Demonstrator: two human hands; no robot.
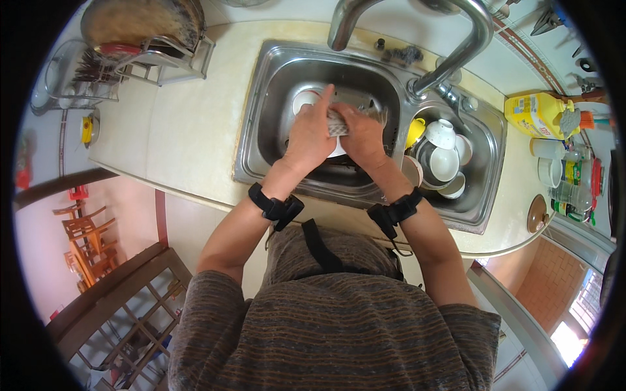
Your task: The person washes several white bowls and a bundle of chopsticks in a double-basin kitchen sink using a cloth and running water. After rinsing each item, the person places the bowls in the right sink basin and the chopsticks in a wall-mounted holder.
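Note:
Both hands meet over the left basin (274, 105) of a stainless steel sink. My left hand (313, 134) has its index finger stretched out, and its other fingers press on a pale patterned cloth (337, 124). Curled over the cloth's other side is my right hand (363, 137). A white dish (338, 148) shows just below the cloth, mostly hidden by the hands; whether either hand grips it cannot be seen. Beyond my left hand, a white bowl (304, 100) lies on the basin floor. Something blurred, perhaps utensils, is beside my right hand.
The right basin holds several white bowls (444, 163), a metal bowl and a yellow item (415, 131). A curved faucet (469, 54) arches over the sink. A dish rack (161, 63) stands left; a yellow detergent jug (533, 115) and a brown lid (538, 213) are right.

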